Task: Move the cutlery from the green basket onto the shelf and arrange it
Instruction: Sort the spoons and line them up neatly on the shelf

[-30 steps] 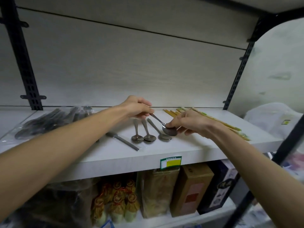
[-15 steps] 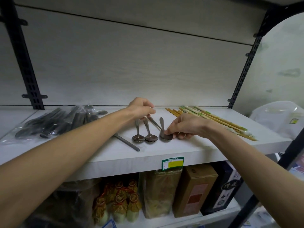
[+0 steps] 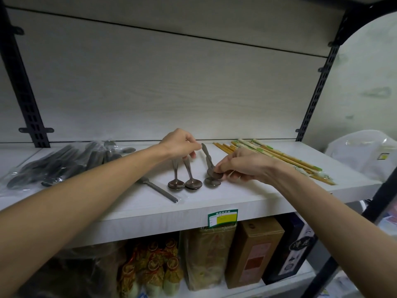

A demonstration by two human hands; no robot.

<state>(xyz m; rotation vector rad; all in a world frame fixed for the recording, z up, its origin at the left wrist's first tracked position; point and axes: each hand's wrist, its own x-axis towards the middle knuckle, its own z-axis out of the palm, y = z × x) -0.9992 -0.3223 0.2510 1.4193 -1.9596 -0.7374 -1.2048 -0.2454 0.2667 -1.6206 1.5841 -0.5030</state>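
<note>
So this is the arranging part, not the carrying part. The green basket isn't anywhere in view, and the cutlery in play is already up on the white shelf (image 3: 247, 196).

Two spoons (image 3: 185, 176) lie side by side, bowls toward the front edge and almost touching, handles pointing back. The left hand (image 3: 179, 145) has its fingers curled down over the far ends of those two handles, pinching or steadying them; I can't tell which exactly, but it's definitely closed around them and not flat.

The right hand (image 3: 240, 166) pinches the bowl end of a third spoon (image 3: 208, 160), whose handle tilts up and back off the shelf. It sits right on top of a fourth spoon (image 3: 212, 181) lying flat just right of the pair, so it looks like it's being stacked or nested there.

A single fork (image 3: 158, 188) lies at an angle just left of the spoons. Further left there's a plastic bag of dark cutlery (image 3: 62, 164), and to the right a bunch of chopsticks (image 3: 279, 158) in paper sleeves.

Next move, my guess: lower that tilted handle so the spoon lies flat and parallel with the others, then let go without knocking the row. The fork looks like it needs straightening too, since it's the one thing out of line.
</note>
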